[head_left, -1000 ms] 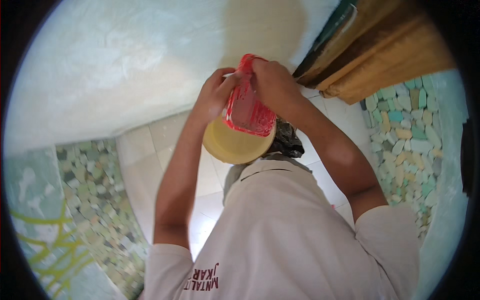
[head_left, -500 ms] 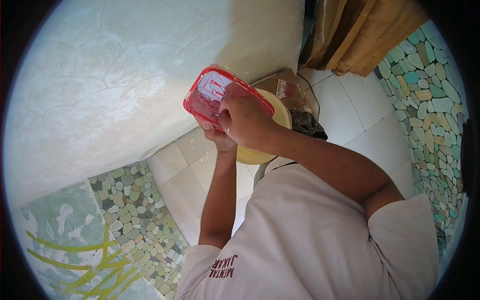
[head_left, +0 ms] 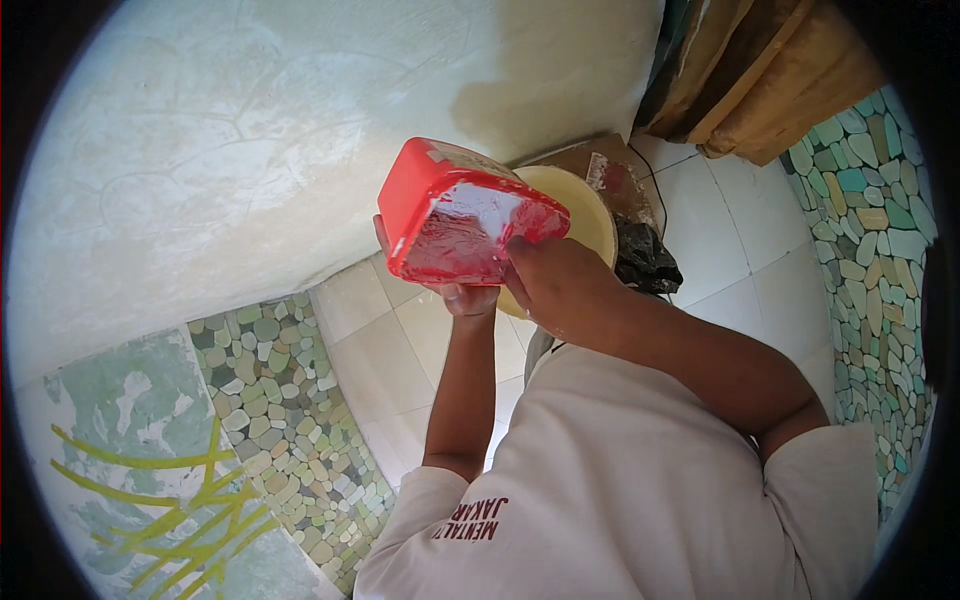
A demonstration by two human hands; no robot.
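A red rectangular plastic container (head_left: 409,187) is tilted with its open side toward me, showing white and pinkish-red smears inside. My left hand (head_left: 465,298) grips it from underneath and behind, mostly hidden by it. My right hand (head_left: 560,290) is at the container's lower right, fingers bent into the opening and closed; what they hold, if anything, is hidden. Directly beneath both hands is a round cream-yellow bucket (head_left: 590,220).
A pale wall (head_left: 250,140) stands ahead-left. A cardboard piece (head_left: 575,150), crumpled black plastic (head_left: 645,260) and a dark cable lie by the bucket on white floor tiles (head_left: 715,220). Brown cloth (head_left: 760,70) hangs upper right. Pebble-surfaced strips (head_left: 260,360) border both sides.
The container moved left and swung round from lengthwise to crosswise, then tipped so its opening faces me and its red side shows. My right hand moved from its top to its lower right.
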